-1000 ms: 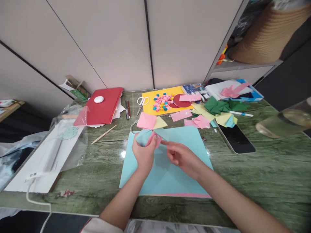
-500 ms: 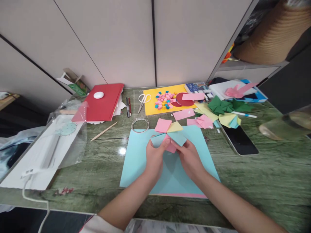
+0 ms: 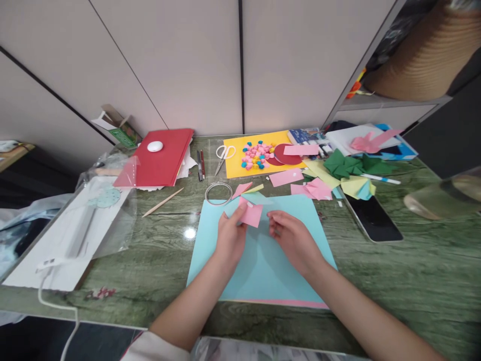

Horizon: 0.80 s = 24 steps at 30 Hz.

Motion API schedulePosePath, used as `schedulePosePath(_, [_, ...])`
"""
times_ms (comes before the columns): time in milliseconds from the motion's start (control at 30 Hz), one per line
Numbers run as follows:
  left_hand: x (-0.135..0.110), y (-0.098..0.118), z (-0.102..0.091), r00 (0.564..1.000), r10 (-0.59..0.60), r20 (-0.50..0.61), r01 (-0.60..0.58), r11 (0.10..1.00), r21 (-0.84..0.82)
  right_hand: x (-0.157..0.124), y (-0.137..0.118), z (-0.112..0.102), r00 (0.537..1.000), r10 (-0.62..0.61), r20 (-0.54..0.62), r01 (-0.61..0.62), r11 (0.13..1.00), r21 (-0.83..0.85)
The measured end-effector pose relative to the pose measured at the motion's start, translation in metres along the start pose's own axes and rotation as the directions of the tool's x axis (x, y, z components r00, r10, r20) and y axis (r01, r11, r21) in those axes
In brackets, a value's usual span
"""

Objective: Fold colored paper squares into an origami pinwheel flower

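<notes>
A green marble-patterned table top fills the view. Everything below is placed from the large light-blue paper sheet lying flat on it before the person, with a pink sheet edge showing under its near side.

Left of the blue sheet, at the table's left edge, lies a clear plastic bag over a white flat box. Beyond the sheet and to the left lies a red folder with a small white round object on it. Straight beyond the sheet lies a yellow card carrying a heap of small pink, blue and yellow paper pieces. To the right of the sheet lies a black phone, face up, with green, yellow and pink folded papers beyond it.

The left hand is over the sheet's far half, thumb and fingers pinched on a small pink paper square held tilted just above the blue sheet. The right hand is just to the right of the square, fingers curled, apart from the pink paper; whether it grips anything I cannot tell.

At the sheet's far edge lie pink and yellow folded paper flaps, and just left of them a thin metal ring. White-handled scissors lie beyond the ring.
</notes>
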<state>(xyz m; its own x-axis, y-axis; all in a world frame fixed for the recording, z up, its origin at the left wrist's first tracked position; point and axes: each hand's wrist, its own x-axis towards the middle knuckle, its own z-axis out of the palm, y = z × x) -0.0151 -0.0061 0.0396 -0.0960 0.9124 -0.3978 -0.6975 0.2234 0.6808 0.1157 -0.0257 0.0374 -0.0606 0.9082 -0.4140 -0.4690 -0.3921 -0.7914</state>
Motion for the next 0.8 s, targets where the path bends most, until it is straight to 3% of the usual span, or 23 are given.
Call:
schedulePosePath(200, [0.006,0.004,-0.002,0.999,-0.032,-0.039,0.03,0.998,-0.064,-0.001,-0.002,0.001,1.0,0.018,0.004,-0.018,1.0,0.005])
schedulePosePath(433, [0.004,0.001,-0.004,1.0,-0.016,-0.017,0.016,1.0,-0.024,-0.001,-0.001,0.0,0.999,0.013,0.032,-0.013,1.0,0.003])
schedulePosePath(533, [0.002,0.001,-0.003,1.0,-0.006,-0.003,0.006,1.0,-0.003,-0.003,-0.001,0.0,0.997,-0.057,0.043,0.06,0.995,-0.076])
schedulePosePath(600, [0.0,0.0,-0.002,1.0,0.003,0.01,-0.003,1.0,0.0,-0.006,-0.002,0.002,0.98,-0.183,0.074,0.195,0.957,-0.216])
schedulePosePath(667, [-0.002,-0.001,0.0,1.0,0.012,0.028,-0.012,1.0,0.008,-0.01,-0.001,0.003,0.918,-0.364,0.16,0.397,0.821,-0.41])
schedulePosePath(700, [-0.003,-0.002,0.001,0.999,0.015,0.033,-0.015,1.0,0.014,-0.012,-0.001,0.003,0.861,-0.457,0.222,0.503,0.703,-0.504])
schedulePosePath(800, [-0.006,-0.004,0.004,1.0,0.007,0.014,-0.007,1.0,0.02,-0.013,0.0,0.002,0.631,-0.661,0.405,0.698,0.256,-0.669])
